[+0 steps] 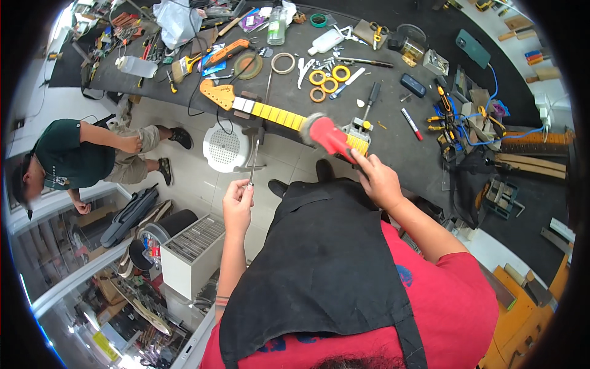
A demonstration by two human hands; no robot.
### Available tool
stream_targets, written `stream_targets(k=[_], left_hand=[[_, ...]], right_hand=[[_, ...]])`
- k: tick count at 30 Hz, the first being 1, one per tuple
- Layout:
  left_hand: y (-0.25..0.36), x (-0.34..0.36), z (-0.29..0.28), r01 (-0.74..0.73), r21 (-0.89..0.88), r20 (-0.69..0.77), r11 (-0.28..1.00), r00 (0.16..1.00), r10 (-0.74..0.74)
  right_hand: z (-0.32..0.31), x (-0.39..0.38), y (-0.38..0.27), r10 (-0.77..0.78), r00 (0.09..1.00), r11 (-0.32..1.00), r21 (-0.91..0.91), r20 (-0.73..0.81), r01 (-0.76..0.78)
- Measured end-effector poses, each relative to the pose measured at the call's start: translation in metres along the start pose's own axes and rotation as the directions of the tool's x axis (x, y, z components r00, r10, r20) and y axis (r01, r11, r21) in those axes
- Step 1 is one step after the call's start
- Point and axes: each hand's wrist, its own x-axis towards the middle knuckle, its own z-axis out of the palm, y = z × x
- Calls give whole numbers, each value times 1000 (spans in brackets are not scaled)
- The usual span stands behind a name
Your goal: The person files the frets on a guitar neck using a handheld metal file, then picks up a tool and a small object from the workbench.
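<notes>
My left hand (pixel 238 200) is closed in a pinch on a slim metal rod-like tool (pixel 255 155), which points up and away; its exact kind is unclear. In my right hand (pixel 380 181) is a red handheld polisher (pixel 332 136), gripped by its rear end. Its round grey head is over a guitar neck (pixel 270 113), hiding part of it. The neck lies along the bench's near edge, its wooden headstock (pixel 218 94) to the left. Yellow tape covers most of the fretboard between the frets, with white strips near the headstock.
The dark workbench (pixel 381 101) holds tape rolls (pixel 340 73), a screwdriver (pixel 373 95), a marker (pixel 412 124), bottles and pliers. A white stool (pixel 226 147) stands below its edge. Another person (pixel 80 150) is on the left, near a white cabinet (pixel 190 255).
</notes>
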Motion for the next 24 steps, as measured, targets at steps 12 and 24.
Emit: stream_targets(k=[12,24], left_hand=[[-22,-20,2,58,-792,-150,608,946,-287],[9,-37,-14,2,-833,-121,553,975,-186]], right_hand=[[12,72,-75,-394,901,845,457,182,278],[15,97,-81,-107,993,795,596,-48,114]])
